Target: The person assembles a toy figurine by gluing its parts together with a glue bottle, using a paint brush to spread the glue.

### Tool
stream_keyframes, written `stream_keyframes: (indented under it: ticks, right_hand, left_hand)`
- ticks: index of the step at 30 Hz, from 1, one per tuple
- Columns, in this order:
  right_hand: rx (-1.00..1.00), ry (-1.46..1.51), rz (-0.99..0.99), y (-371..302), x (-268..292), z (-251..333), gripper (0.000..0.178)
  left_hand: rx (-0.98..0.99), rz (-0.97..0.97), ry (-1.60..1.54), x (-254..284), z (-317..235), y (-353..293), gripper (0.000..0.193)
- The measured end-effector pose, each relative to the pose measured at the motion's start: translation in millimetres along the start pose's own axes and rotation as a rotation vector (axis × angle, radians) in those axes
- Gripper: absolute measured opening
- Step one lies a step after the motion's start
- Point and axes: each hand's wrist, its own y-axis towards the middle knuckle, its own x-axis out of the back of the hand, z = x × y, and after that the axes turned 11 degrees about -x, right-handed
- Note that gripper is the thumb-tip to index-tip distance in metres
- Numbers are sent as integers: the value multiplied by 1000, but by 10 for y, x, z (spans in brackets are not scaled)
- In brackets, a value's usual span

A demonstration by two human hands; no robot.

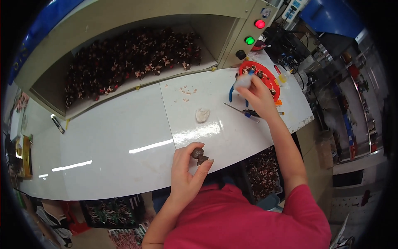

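Observation:
My left hand (185,170) pinches a small dark brown piece (197,153) made of two rounded lumps, between thumb and fingers above the table's near edge. Farther right, my right hand (258,94) is closed on a whitish, blurred thing (243,82) whose kind I cannot make out. It is raised beside a red round tray (275,88) of small dark and pale pieces. Just below that hand lie blue-handled pliers (231,93) and a thin pointed tool (234,108). A crumpled white wad (202,115) rests on the table between my hands.
A beige cabinet (230,43) with a red and a green light stands at the back, heaped with dark and pale-pink pieces (132,58). Small pale bits (186,91) lie on the white table (112,124). Filled bins (262,172) stand below its front edge. A cutter (57,124) lies far left.

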Motion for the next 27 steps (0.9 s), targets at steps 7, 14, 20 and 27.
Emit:
stream_keyframes:
  ticks: [7,14,20,27]
  right_hand:
    - [49,-532,-130,639,-125,-214,39]
    - [380,-347,-282,-388,57,42,55]
    - [496,5,74,-1099,-447,-18,60]
    - [493,64,21,-1031,-506,-210,48]
  left_hand:
    - [133,-46,-336,-59,-47,87,43]
    - [122,52,-418,-113,120,77,44]
    - [225,43,-456,-381,-2,99,47]
    - [252,81,-409,-449,110,140,62]
